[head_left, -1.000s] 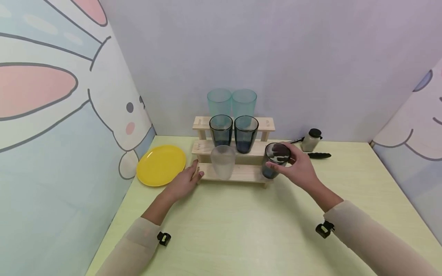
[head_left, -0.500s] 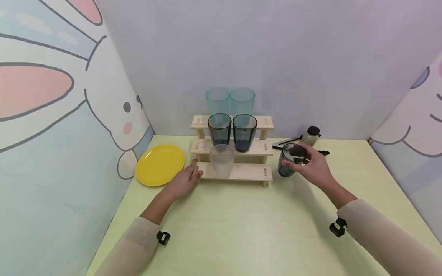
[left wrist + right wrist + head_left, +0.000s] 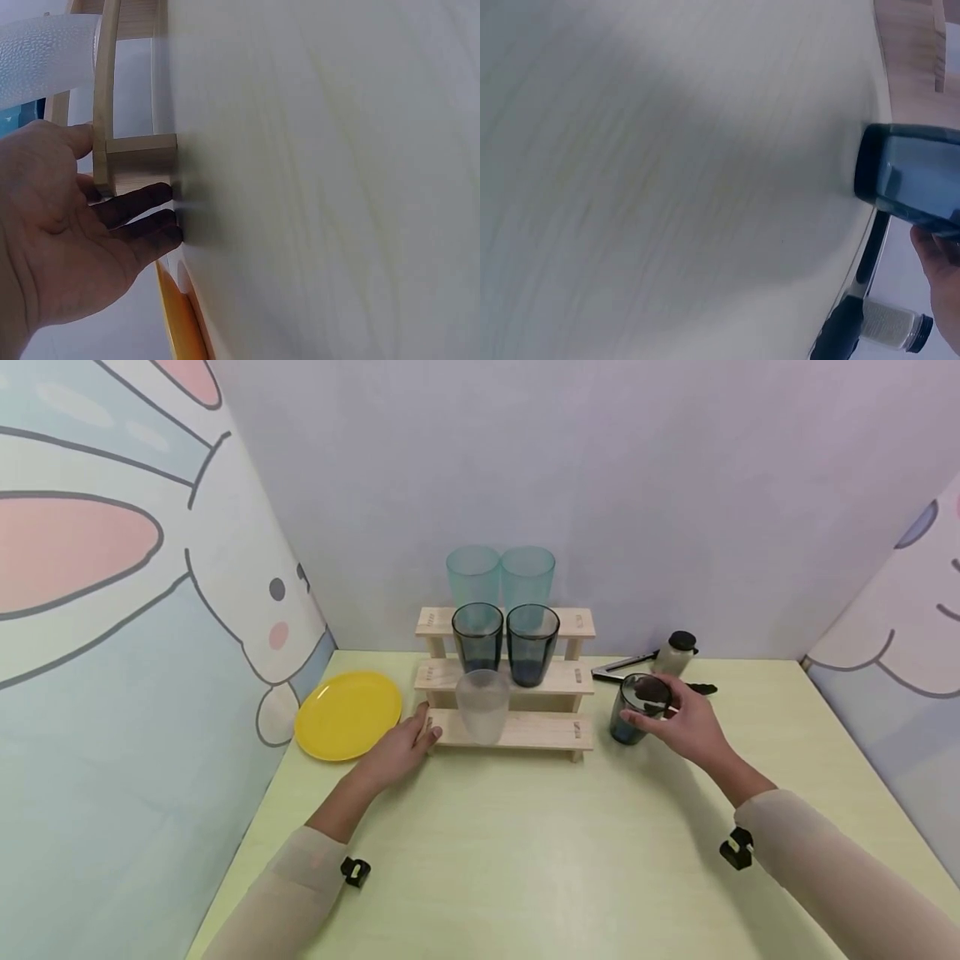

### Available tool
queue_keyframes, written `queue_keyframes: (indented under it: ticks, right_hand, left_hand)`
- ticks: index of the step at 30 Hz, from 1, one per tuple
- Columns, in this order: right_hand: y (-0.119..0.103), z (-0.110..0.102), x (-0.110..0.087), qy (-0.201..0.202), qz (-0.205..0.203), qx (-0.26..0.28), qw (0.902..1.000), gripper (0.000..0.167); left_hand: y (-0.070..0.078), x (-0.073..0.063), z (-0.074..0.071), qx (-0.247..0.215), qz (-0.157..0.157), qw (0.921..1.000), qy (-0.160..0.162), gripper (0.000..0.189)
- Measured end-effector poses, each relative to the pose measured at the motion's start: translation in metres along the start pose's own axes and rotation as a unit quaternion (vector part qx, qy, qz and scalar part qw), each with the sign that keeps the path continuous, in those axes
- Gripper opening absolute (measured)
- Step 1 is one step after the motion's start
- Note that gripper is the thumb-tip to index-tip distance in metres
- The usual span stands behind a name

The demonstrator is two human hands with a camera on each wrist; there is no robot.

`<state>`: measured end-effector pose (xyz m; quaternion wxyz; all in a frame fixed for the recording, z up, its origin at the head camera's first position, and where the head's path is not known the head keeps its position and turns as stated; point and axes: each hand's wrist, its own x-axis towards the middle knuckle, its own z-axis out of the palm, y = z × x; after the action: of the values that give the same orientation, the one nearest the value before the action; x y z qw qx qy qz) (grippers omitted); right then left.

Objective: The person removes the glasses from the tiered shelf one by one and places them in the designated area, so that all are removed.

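Note:
My right hand [image 3: 693, 725] grips a dark smoky drinking glass [image 3: 628, 720] near its rim, thumb in front and fingers behind. Upright, the glass stands right of a three-step wooden rack [image 3: 517, 739]; its base is right at the tabletop in the right wrist view. At the rack's left end, my left hand [image 3: 396, 755] holds the bottom step, thumb over the plank and other fingers around its end. One frosted clear glass [image 3: 483, 710] is on that step. Two dark glasses [image 3: 531, 647] share the middle step, and two pale teal glasses [image 3: 474, 575] the top one.
A yellow plate [image 3: 348, 717] lies left of the rack, near the left wall. Behind the held glass are black-handled metal tongs [image 3: 622, 663] and a small jar with a black lid [image 3: 676, 655]. A grey wall closes off the table's back.
My right hand has carried the dark glass off the right side of the bottom step and down to the table on the right. The left hand has stayed at the rack's left end.

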<state>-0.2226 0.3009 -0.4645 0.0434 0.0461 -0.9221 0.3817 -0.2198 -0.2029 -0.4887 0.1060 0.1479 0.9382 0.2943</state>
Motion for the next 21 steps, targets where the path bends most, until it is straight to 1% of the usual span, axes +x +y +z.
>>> queue_keyframes:
  ticks: [6, 10, 11, 16, 17, 18, 20, 21]
  right_hand:
    - [0.004, -0.002, 0.002, -0.013, -0.009, -0.015, 0.9998, 0.089]
    - [0.003, -0.002, 0.004, -0.015, -0.005, -0.018, 0.9997, 0.09]
    - [0.002, -0.002, 0.005, -0.017, -0.003, -0.018, 0.9997, 0.091]
    - [0.002, -0.002, 0.005, -0.026, 0.002, -0.011, 0.9996, 0.091]
    - [0.002, -0.002, 0.005, -0.028, 0.001, -0.008, 0.9996, 0.091]
    - [0.002, -0.002, 0.005, -0.031, 0.001, -0.004, 0.9995, 0.091]
    - [0.001, -0.003, 0.004, -0.035, -0.003, 0.004, 0.9994, 0.092]
    - [0.0, -0.004, 0.004, -0.037, -0.006, 0.009, 0.9993, 0.093]
  left_hand:
    - [0.0, 0.0, 0.001, 0.003, -0.003, 1.0, -0.002, 0.085]
    - [-0.001, 0.003, -0.001, -0.001, 0.004, 1.0, -0.002, 0.086]
    - [-0.005, 0.005, 0.0, 0.002, 0.009, 1.0, 0.002, 0.088]
    - [-0.007, 0.006, -0.001, -0.016, 0.015, 0.9998, -0.003, 0.093]
    - [-0.013, 0.008, 0.002, -0.011, 0.021, 0.9997, 0.001, 0.095]
    - [-0.01, 0.007, 0.001, -0.016, 0.018, 0.9997, -0.004, 0.095]
    - [-0.01, 0.007, 0.001, -0.013, 0.021, 0.9997, -0.003, 0.096]
    - [-0.016, 0.008, 0.004, -0.011, 0.028, 0.9995, 0.001, 0.097]
